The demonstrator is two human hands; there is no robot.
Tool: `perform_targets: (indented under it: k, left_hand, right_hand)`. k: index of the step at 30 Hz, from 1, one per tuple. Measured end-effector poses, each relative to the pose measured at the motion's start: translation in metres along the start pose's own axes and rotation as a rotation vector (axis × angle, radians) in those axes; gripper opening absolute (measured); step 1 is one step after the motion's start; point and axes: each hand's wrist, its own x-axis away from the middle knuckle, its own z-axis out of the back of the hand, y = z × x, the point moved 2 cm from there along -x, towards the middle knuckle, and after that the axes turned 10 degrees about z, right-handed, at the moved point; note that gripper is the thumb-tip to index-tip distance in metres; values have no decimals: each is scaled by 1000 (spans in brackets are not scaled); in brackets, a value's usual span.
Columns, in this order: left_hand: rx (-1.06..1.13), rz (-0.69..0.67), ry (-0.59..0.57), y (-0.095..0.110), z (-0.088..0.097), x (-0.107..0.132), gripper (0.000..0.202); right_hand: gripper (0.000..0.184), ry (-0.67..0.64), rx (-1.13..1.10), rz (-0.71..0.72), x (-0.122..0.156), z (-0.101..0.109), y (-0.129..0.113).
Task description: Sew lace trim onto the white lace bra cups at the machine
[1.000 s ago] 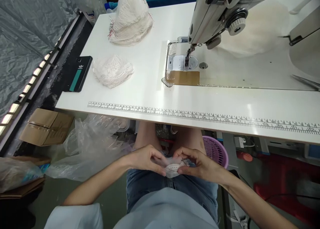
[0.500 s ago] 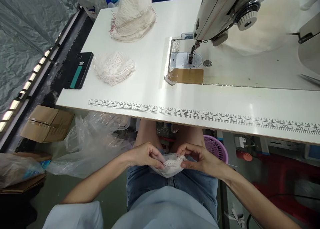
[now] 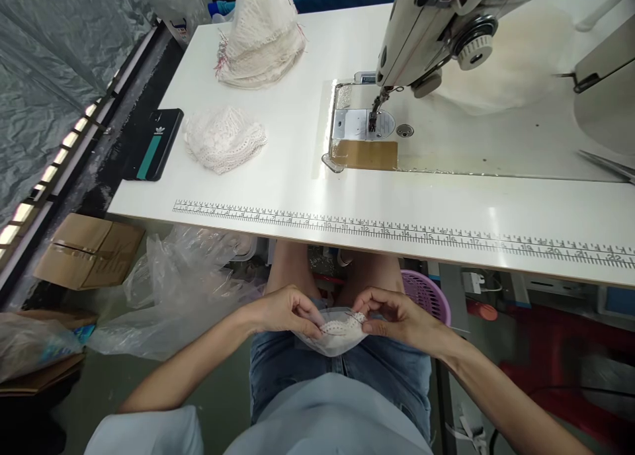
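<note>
A small white piece of lace and sheer fabric (image 3: 340,334) hangs over my lap, below the table edge. My left hand (image 3: 294,315) pinches its left side between thumb and fingers. At its right side, my right hand (image 3: 384,315) grips the upper edge, where a dark reddish line of thread runs along the lace. On the table lie a lace piece (image 3: 225,139) of similar look and, farther back, a taller stack of cream fabric pieces (image 3: 262,38) with loose reddish threads.
A sewing machine (image 3: 411,38) stands at the right, with sheer fabric (image 3: 506,65) under its arm and scissors (image 3: 608,166) beside it. A phone (image 3: 155,144) lies at the table's left edge. Below are a cardboard box (image 3: 92,251), plastic bags (image 3: 173,296) and a purple basket (image 3: 427,296).
The view has shifted slightly. Both hands keep their hold on the lace fabric, which has bunched and tilted a little between them.
</note>
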Motion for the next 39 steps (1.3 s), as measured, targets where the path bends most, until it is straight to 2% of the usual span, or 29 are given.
perform_targets:
  k: [8, 12, 16, 20, 26, 30, 34, 37, 39]
  left_hand:
    - [-51, -3, 38, -2, 1, 1, 32]
    - [-75, -23, 23, 0, 0, 2, 33]
    - [-76, -24, 13, 3, -1, 5, 34]
    - [-78, -46, 126, 7, -2, 7, 30]
    - [-100, -145, 309, 17, -3, 13, 30]
    - [-157, -241, 436, 47, 3, 30, 36]
    - [-248, -410, 579, 98, 19, 61, 46]
    - [-288, -572, 697, 141, 46, 89, 49]
    - [-366, -661, 834, 168, 71, 105, 50]
  right_hand:
    - [34, -28, 111, 41, 0, -2, 1]
    - [33, -17, 230, 65, -2, -7, 2]
    - [25, 48, 279, 101, -5, -10, 4]
    - [23, 90, 284, 161, -9, -11, 5]
    - [21, 264, 315, 294, -6, -14, -9]
    - [17, 400, 244, 352, 1, -16, -34]
    - [19, 503, 102, 504, 0, -12, -67]
    - [21, 563, 73, 650, -7, 1, -94]
    - [23, 569, 128, 707, -12, 12, -111]
